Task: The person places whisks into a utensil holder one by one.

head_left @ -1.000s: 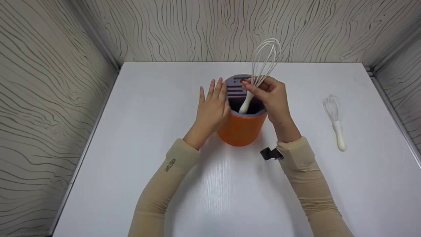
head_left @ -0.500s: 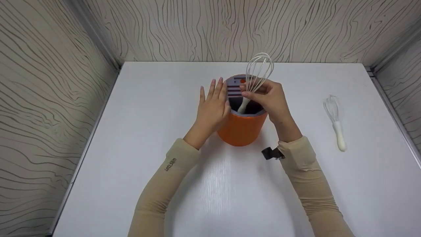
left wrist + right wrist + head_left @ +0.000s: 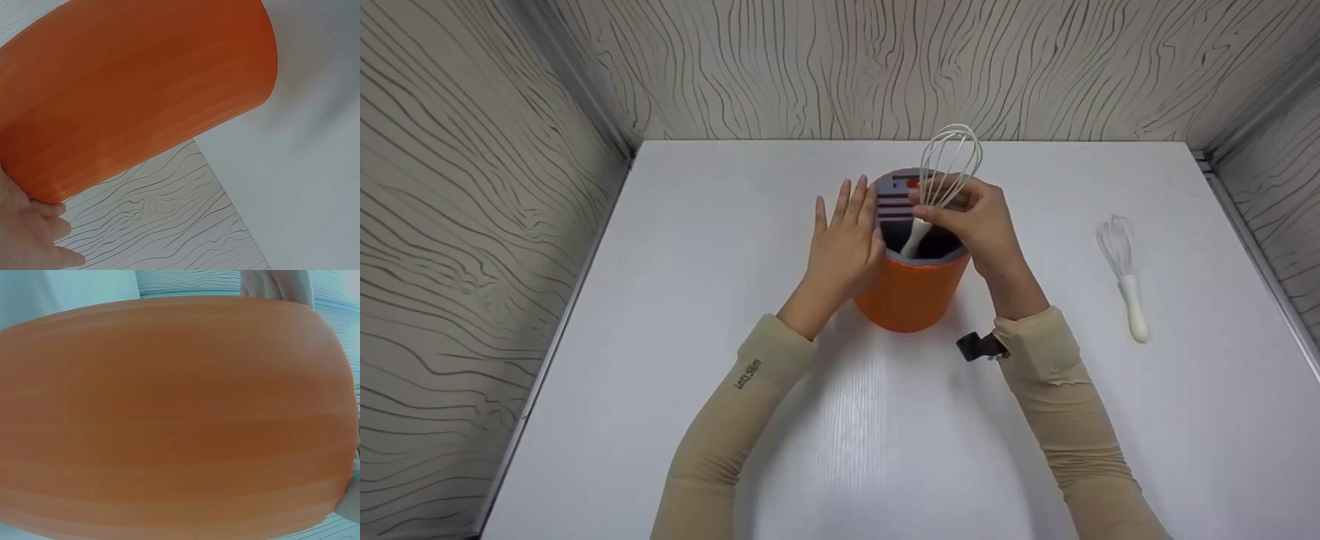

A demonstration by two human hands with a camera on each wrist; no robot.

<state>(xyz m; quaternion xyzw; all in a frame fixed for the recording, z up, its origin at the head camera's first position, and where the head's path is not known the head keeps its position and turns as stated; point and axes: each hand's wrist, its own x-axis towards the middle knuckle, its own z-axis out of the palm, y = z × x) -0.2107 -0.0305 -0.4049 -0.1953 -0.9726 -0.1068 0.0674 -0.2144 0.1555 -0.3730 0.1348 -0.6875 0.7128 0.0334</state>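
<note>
An orange utensil holder [image 3: 911, 296] with a grey slotted top stands upright on the white table; its orange wall [image 3: 140, 84] fills much of the left wrist view. My left hand [image 3: 844, 247] rests flat against its left side, fingers straight. Over the opening, my right hand [image 3: 982, 221] pinches a white whisk [image 3: 915, 238] near where wires meet handle. The whisk's handle points down inside the holder's dark front compartment, and its wire loops stick up, tilted right. In the right wrist view the holder's wall [image 3: 180, 416] hides most of the right hand and the whisk.
A second white whisk [image 3: 1126, 285] lies on the table [image 3: 697, 225] to the right, wires toward the back. Wood-patterned panels [image 3: 780, 67] rise behind and at both sides of the table.
The held whisk has gone down into the holder, its handle deeper and its wires lower, mostly in the first half second. The left hand and the holder have stayed put.
</note>
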